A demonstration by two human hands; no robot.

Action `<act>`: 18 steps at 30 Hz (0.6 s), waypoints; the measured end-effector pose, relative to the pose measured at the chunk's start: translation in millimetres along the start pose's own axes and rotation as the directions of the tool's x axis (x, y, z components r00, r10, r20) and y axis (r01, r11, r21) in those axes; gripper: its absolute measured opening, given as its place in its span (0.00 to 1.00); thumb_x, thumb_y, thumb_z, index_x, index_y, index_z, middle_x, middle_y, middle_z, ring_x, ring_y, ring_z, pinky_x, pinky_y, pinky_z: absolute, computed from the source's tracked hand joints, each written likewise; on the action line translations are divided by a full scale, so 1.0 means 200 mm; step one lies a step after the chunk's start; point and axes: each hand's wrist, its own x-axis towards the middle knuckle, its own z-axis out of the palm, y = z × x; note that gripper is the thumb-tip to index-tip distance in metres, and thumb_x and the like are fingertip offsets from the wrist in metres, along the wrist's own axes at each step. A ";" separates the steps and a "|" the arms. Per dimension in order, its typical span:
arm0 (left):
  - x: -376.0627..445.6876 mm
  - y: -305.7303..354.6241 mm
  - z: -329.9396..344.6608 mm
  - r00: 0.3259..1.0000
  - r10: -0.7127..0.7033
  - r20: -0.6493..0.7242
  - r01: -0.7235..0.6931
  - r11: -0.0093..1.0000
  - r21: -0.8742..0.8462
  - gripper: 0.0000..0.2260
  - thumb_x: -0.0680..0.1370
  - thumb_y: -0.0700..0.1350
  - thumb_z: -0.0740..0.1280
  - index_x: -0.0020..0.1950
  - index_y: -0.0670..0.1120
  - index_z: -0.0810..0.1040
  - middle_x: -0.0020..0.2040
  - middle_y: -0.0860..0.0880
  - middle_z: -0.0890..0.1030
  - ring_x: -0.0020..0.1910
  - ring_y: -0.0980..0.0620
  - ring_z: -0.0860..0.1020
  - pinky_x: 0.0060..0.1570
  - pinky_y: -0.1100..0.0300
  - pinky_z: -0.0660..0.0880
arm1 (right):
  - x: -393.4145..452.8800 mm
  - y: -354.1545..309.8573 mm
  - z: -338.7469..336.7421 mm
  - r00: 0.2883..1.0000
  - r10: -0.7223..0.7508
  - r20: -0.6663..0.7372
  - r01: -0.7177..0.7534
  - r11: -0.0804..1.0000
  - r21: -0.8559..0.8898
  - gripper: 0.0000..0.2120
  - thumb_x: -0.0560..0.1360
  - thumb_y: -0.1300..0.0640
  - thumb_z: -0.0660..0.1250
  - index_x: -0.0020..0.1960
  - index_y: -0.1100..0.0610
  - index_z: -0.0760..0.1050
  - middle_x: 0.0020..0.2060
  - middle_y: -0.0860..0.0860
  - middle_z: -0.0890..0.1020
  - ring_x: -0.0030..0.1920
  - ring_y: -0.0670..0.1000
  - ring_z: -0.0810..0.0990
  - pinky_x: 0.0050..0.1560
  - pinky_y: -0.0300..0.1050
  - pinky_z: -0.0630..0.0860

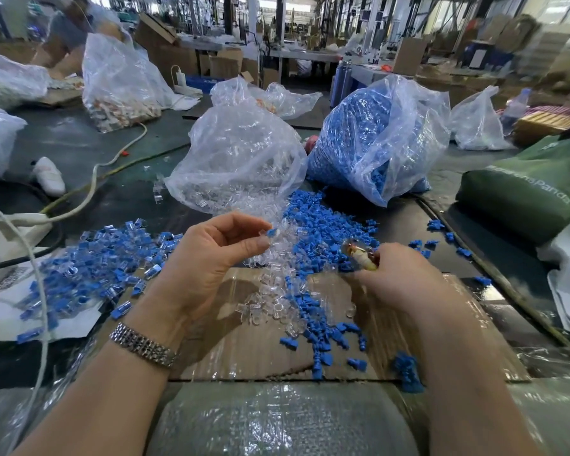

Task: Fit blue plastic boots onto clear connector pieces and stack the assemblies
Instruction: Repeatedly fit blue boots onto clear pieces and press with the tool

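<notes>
Factory bench [79,143], taped cardboard [260,350]; left hand [208,268] pinching assembly [269,232], right hand [399,278] gripping small tool [359,256]

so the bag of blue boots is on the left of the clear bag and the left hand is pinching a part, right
Not quite. In the head view the bag of blue boots sits to the right of the clear bag, not the left. The left hand is indeed pinching a part.

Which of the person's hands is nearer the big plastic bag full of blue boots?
Right. The right hand lies below the bag of blue boots; the left hand sits further left, under the clear-piece bag.
</notes>
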 end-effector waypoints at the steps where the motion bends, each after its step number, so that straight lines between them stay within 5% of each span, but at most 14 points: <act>1: 0.00 0.00 0.00 1.000 -0.015 0.005 0.015 1.000 0.005 0.15 0.66 0.47 0.79 0.51 0.48 0.87 0.53 0.43 0.86 0.52 0.49 0.84 0.52 0.61 0.80 | 0.01 0.01 0.02 1.000 0.021 0.020 -0.020 0.999 -0.035 0.12 0.76 0.47 0.69 0.43 0.55 0.73 0.41 0.54 0.78 0.42 0.54 0.78 0.39 0.49 0.74; 5: 0.00 -0.01 0.01 0.999 -0.042 0.027 0.042 0.999 0.002 0.17 0.66 0.50 0.78 0.53 0.48 0.87 0.53 0.43 0.86 0.54 0.47 0.84 0.54 0.59 0.81 | 0.03 0.00 0.05 0.998 0.041 0.051 -0.035 0.994 -0.107 0.20 0.76 0.40 0.70 0.42 0.56 0.71 0.49 0.54 0.78 0.51 0.57 0.77 0.47 0.51 0.76; 8: -0.01 -0.01 0.03 0.997 -0.067 0.042 0.066 0.998 0.023 0.14 0.69 0.46 0.76 0.54 0.48 0.87 0.53 0.42 0.86 0.54 0.46 0.84 0.53 0.59 0.81 | -0.01 -0.05 0.04 0.998 -0.013 -0.063 0.003 0.987 -0.161 0.26 0.73 0.33 0.70 0.55 0.54 0.74 0.58 0.54 0.74 0.63 0.58 0.73 0.61 0.57 0.73; 10: -0.01 -0.02 0.04 0.995 -0.093 0.032 0.091 0.995 0.039 0.11 0.71 0.42 0.75 0.53 0.47 0.87 0.51 0.42 0.86 0.51 0.45 0.85 0.50 0.59 0.82 | -0.03 -0.11 0.02 0.973 -0.167 -0.158 0.177 0.982 0.058 0.21 0.74 0.37 0.72 0.58 0.51 0.77 0.56 0.48 0.78 0.59 0.52 0.77 0.63 0.57 0.75; 13: -0.01 -0.02 0.04 0.993 -0.113 0.027 0.111 0.990 0.084 0.09 0.71 0.43 0.75 0.51 0.46 0.86 0.50 0.42 0.87 0.50 0.45 0.85 0.49 0.59 0.82 | -0.09 -0.21 0.03 0.904 -0.376 -0.203 0.425 0.740 0.521 0.07 0.74 0.47 0.76 0.48 0.47 0.81 0.42 0.44 0.85 0.45 0.43 0.83 0.53 0.46 0.81; 18: -0.01 -0.02 0.05 0.995 -0.094 0.036 0.087 0.983 0.164 0.10 0.71 0.45 0.74 0.52 0.47 0.86 0.49 0.43 0.87 0.52 0.43 0.85 0.54 0.55 0.82 | -0.11 -0.25 0.08 0.843 -0.451 -0.292 0.533 0.631 0.563 0.02 0.76 0.53 0.75 0.47 0.48 0.82 0.40 0.43 0.85 0.44 0.41 0.83 0.52 0.43 0.81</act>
